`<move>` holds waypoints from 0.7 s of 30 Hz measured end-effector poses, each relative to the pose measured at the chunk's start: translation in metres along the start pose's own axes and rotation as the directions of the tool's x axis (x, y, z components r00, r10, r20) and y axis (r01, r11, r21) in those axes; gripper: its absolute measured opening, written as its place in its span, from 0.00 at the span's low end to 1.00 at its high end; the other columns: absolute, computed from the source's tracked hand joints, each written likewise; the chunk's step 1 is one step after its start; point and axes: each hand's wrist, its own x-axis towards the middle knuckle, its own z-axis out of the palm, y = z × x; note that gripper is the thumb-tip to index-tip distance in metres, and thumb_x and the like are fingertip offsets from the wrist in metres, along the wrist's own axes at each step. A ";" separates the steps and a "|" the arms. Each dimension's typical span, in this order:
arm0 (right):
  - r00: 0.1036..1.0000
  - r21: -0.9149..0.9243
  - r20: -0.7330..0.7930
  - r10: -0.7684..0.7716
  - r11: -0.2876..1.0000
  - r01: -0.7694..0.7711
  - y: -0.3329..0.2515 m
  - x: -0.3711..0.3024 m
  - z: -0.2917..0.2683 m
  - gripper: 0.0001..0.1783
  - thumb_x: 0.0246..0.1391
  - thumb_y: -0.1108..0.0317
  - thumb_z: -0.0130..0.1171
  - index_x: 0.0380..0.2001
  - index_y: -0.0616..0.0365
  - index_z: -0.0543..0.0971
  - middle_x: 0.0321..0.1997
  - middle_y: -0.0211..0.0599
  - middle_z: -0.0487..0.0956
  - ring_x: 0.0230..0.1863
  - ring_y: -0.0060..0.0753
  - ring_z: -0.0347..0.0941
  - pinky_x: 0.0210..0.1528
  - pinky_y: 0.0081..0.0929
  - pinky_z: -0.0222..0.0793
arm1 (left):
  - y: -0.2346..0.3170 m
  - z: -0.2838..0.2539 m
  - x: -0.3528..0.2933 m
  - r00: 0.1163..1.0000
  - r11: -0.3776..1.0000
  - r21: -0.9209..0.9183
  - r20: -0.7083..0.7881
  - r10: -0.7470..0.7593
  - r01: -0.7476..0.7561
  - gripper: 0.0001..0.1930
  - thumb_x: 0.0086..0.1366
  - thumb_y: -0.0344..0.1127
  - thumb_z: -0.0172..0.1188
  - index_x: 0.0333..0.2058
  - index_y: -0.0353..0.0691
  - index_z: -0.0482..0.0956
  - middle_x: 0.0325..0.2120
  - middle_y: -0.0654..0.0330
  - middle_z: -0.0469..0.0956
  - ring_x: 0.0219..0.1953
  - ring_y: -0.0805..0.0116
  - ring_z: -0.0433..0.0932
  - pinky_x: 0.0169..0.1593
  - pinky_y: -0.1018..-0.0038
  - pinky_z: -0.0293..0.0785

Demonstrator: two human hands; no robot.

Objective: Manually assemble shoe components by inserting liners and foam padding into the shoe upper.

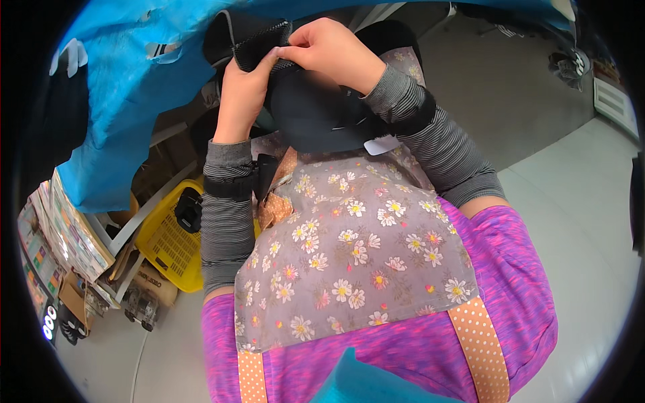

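Grey floor [571, 201] spreads to the right, with a darker patch farther off. On the left a blue sheet [121, 101] hangs over a counter edge, and below it sit a yellow basket [168, 245], stacked printed booklets [67, 228] and some small dark items near the floor.

Both hands work at the far middle of the scene, over the person's lap. A black fabric piece [316, 114] lies on the lap against the floral apron [356, 255], and its mesh-like upper edge [259, 43] is lifted up. The left hand [242, 94] grips that edge from below, fingers closed on the cloth with the thumb pressed at its top. The right hand [329, 50] comes in from the right, its fingers pinched shut on the same edge, touching the left thumb. A small white tag [381, 144] shows at the right side of the black fabric. Grey striped sleeves cover both forearms, each with a dark wrist band
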 end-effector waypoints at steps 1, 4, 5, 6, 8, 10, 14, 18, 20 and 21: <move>1.000 -0.001 -0.019 -0.001 1.000 0.001 -0.001 -0.001 0.000 0.18 0.51 0.57 0.60 0.23 0.64 0.79 0.16 0.40 0.72 0.18 0.33 0.67 0.24 0.28 0.65 | -0.002 0.001 0.001 1.000 1.000 0.002 0.001 -0.012 0.012 0.12 0.62 0.33 0.58 0.43 0.32 0.77 0.37 0.62 0.80 0.38 0.75 0.75 0.44 0.79 0.70; 0.997 0.014 -0.067 -0.031 0.999 0.032 0.004 -0.002 0.006 0.20 0.53 0.58 0.60 0.20 0.67 0.76 0.10 0.35 0.65 0.13 0.22 0.59 0.18 0.23 0.58 | -0.008 0.005 0.001 1.000 1.000 -0.012 -0.014 -0.009 0.009 0.13 0.62 0.33 0.58 0.43 0.32 0.77 0.37 0.62 0.80 0.39 0.75 0.75 0.44 0.78 0.70; 0.993 0.026 -0.100 -0.064 0.997 0.067 0.006 -0.002 0.006 0.20 0.53 0.58 0.60 0.20 0.67 0.76 0.10 0.34 0.65 0.13 0.21 0.58 0.18 0.23 0.58 | -0.010 0.005 0.003 1.000 1.000 -0.013 -0.011 -0.010 0.010 0.13 0.62 0.34 0.59 0.43 0.33 0.77 0.37 0.62 0.80 0.39 0.75 0.75 0.45 0.78 0.70; 0.992 0.022 -0.105 -0.069 0.997 0.072 0.007 -0.002 0.006 0.20 0.53 0.58 0.60 0.20 0.67 0.76 0.10 0.34 0.65 0.13 0.21 0.58 0.18 0.23 0.58 | -0.010 0.004 0.002 1.000 1.000 -0.013 -0.010 -0.002 0.002 0.13 0.62 0.34 0.59 0.43 0.33 0.77 0.37 0.62 0.80 0.39 0.75 0.75 0.45 0.78 0.70; 1.000 0.098 -0.018 0.004 0.995 -0.002 0.005 -0.004 0.003 0.20 0.54 0.59 0.60 0.20 0.67 0.75 0.10 0.33 0.63 0.13 0.20 0.57 0.17 0.23 0.57 | -0.009 0.002 0.000 0.999 0.999 0.038 0.024 -0.026 0.026 0.14 0.64 0.34 0.58 0.45 0.34 0.77 0.41 0.62 0.78 0.41 0.75 0.75 0.46 0.79 0.69; 0.996 0.126 0.050 0.080 0.988 -0.086 0.000 -0.005 -0.003 0.19 0.50 0.57 0.61 0.21 0.64 0.77 0.13 0.39 0.69 0.15 0.31 0.63 0.21 0.28 0.62 | -0.007 -0.001 -0.001 1.000 0.999 0.038 0.009 -0.010 0.010 0.14 0.64 0.34 0.58 0.45 0.33 0.77 0.41 0.62 0.78 0.41 0.75 0.75 0.46 0.79 0.69; 0.998 0.122 -0.070 -0.005 0.992 0.013 -0.005 -0.011 0.001 0.18 0.47 0.55 0.62 0.21 0.62 0.80 0.17 0.46 0.74 0.19 0.45 0.71 0.25 0.33 0.67 | -0.008 0.000 -0.005 0.990 0.992 0.052 -0.074 0.119 -0.116 0.13 0.62 0.33 0.59 0.43 0.32 0.77 0.38 0.61 0.80 0.40 0.74 0.76 0.45 0.77 0.71; 0.995 -0.016 -0.096 -0.004 1.000 0.003 -0.005 -0.003 0.003 0.15 0.48 0.56 0.60 0.22 0.59 0.82 0.20 0.45 0.77 0.23 0.48 0.74 0.29 0.35 0.71 | -0.009 -0.002 0.002 0.996 0.997 0.004 -0.048 0.075 -0.075 0.12 0.62 0.33 0.59 0.42 0.33 0.78 0.37 0.62 0.80 0.39 0.75 0.76 0.44 0.78 0.71; 0.996 -0.026 -0.085 -0.006 1.000 0.003 0.000 0.000 0.004 0.15 0.49 0.57 0.60 0.23 0.58 0.82 0.20 0.44 0.77 0.23 0.48 0.74 0.29 0.35 0.72 | -0.012 0.001 0.001 0.997 0.998 0.002 -0.032 0.068 -0.068 0.13 0.63 0.33 0.59 0.44 0.33 0.78 0.40 0.61 0.79 0.41 0.74 0.75 0.46 0.78 0.70; 0.997 -0.041 -0.082 -0.013 0.999 0.010 0.002 0.000 0.005 0.14 0.49 0.57 0.60 0.23 0.58 0.82 0.21 0.44 0.78 0.23 0.47 0.74 0.29 0.35 0.72 | -0.013 0.002 0.001 0.997 0.997 -0.001 -0.014 0.072 -0.072 0.14 0.64 0.33 0.58 0.45 0.33 0.77 0.42 0.60 0.78 0.43 0.73 0.75 0.48 0.77 0.69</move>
